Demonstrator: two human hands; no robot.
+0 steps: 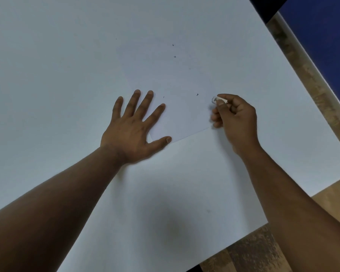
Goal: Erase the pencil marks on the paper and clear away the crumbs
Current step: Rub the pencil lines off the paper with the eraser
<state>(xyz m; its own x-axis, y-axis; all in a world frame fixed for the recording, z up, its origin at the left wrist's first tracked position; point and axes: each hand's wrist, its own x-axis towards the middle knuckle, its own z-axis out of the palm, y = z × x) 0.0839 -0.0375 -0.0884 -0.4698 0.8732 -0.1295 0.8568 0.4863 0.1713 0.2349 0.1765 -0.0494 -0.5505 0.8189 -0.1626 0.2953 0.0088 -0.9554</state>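
Left hand [133,126] flat on paper [181,107], right hand [238,118] pinching eraser [220,99], crumbs [174,56] scattered

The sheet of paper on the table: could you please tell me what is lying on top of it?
On the paper lie a few dark crumbs, and the left hand presses flat on its near left corner. The right hand pinches an eraser at its right edge. Whatever lies under the hands is hidden.
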